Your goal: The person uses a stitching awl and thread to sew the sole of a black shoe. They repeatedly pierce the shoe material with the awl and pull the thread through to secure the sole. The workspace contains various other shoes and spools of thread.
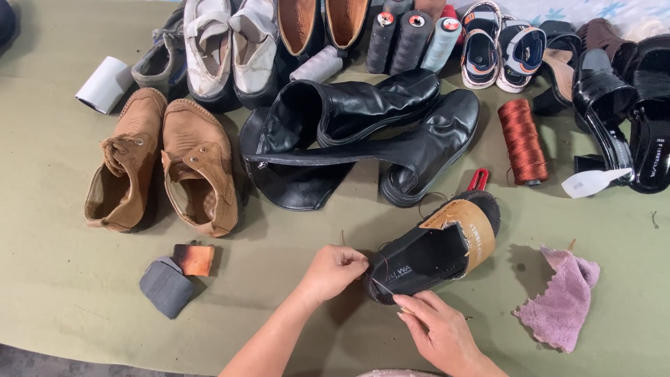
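A black slip-on shoe [426, 255] with a tan, peeling insole lies on the olive cloth near the front. My left hand [333, 271] pinches a thin dark thread at the shoe's toe end, fingers closed. My right hand [436, 328] sits just below the toe, pinching a thin needle that points up-left toward the shoe's edge. A red-handled tool [479, 179] pokes out behind the shoe's heel.
Black leather boots [363, 132] lie behind the shoe, a brown suede pair [164, 164] to the left. A rust thread spool [522, 142], several grey spools [412, 38], sandals and heels line the back. A pink rag [562, 300] lies right, a grey sanding block [167, 285] left.
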